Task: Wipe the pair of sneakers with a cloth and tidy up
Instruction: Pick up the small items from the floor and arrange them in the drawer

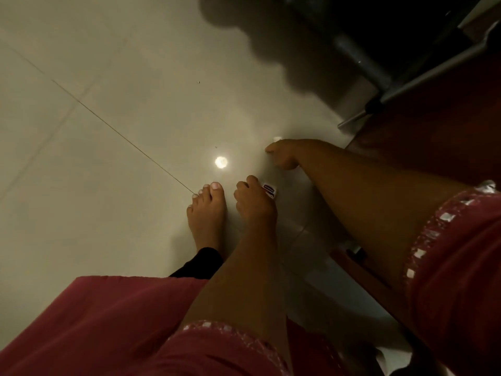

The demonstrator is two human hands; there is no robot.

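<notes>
Sneakers are not showing anywhere in this view, so their place, their long axis and the way they are pointing cannot be told.

The left hand [253, 206] is reaching down and away from the body, forearm running straight out from a dark red sleeve [211, 346] with a pale trimmed edge. Its grip is closing tightly: curled fingers are pinching a small white label-like item [270, 190] with dark print, which is sticking out on the right side of the grip. What the item is cannot be told.

The right hand [283, 156] is hanging just beyond and to the right of that grip, its forearm slanting in from the right. Its fingers are curling under with one tip pointing left; whether anything is lying inside this grip cannot be told.

Just left of the left grip, a bare foot [207, 215] is standing on the pale tiled floor [108, 158], toes pointing away. A round light reflection [221, 162] is glowing on the tiles just ahead of both. Well beyond the right grip, metal bars [406, 85] are crossing a dark corner.
</notes>
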